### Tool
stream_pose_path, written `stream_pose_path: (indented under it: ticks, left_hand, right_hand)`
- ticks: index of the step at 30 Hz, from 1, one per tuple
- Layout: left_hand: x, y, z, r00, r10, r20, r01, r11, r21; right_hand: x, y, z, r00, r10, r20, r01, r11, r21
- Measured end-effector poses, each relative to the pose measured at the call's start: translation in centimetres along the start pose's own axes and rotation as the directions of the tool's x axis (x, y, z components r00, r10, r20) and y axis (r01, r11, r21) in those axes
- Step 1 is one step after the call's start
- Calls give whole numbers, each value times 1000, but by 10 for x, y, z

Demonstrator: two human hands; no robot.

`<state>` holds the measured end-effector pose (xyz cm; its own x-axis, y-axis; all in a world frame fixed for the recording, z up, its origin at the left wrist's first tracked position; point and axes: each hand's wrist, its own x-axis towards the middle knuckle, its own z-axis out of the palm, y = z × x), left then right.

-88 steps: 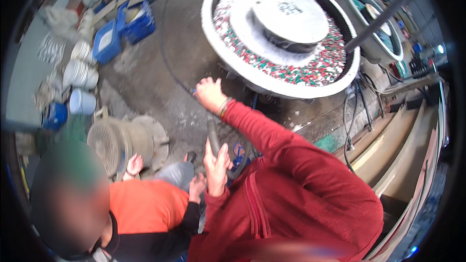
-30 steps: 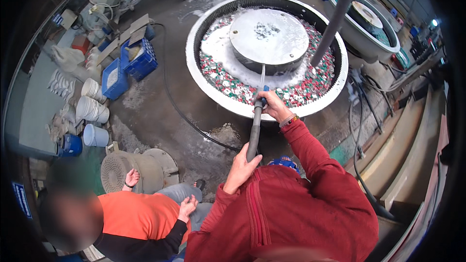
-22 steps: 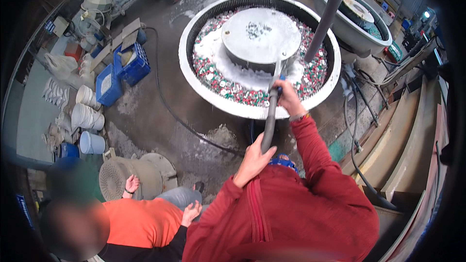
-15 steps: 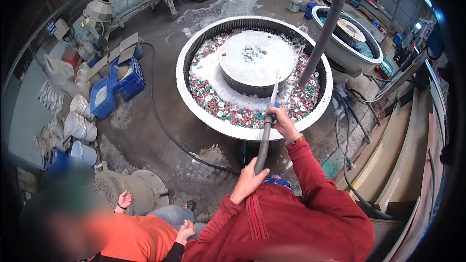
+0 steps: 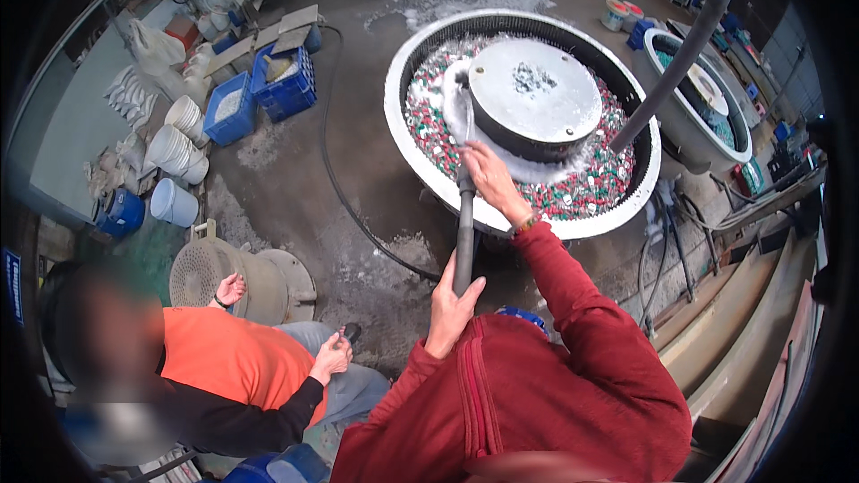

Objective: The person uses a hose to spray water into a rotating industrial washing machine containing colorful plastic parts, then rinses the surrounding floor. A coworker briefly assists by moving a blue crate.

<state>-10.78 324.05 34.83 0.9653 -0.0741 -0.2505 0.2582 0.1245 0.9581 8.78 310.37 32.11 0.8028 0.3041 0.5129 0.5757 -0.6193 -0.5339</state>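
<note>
My left hand [image 5: 449, 309] is wrapped round a thick grey hose [image 5: 465, 237] close to my chest. Further along, my right hand [image 5: 497, 181] closes on its front end, where a thin stream of water leaves toward the tub's left inner side. The large round tub [image 5: 414, 154] has a white rim and a ribbed dark inner wall. Red, green and white small pieces [image 5: 573, 203] fill its ring, with white foam [image 5: 454, 94] among them. In its middle rises a round hub [image 5: 555, 94] with a pale, wet lid.
At left sits a co-worker in an orange top [image 5: 224, 353], beside a perforated metal drum [image 5: 210, 277]. Blue crates [image 5: 284, 94] and white buckets [image 5: 174, 201] stand further left. A slanted dark pole [image 5: 684, 58] crosses the tub's right side; a second tub [image 5: 743, 139] is beyond.
My view has turned left, so the tub appears further right. The hose's front end and its water stream have swung from the hub's right side to its left.
</note>
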Motion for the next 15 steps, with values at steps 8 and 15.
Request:
stream_pose_path:
  ticks: [8,15]
  left_hand:
    - [-11,0,-32,999,-27,31,33,977,-213]
    - [-8,4,-43,996,-39,78,56,972,-230]
  right_hand:
    - [19,-6,-38,836,-347,425,352,933,67]
    - [33,-22,-42,773,-293,562,331,943,36]
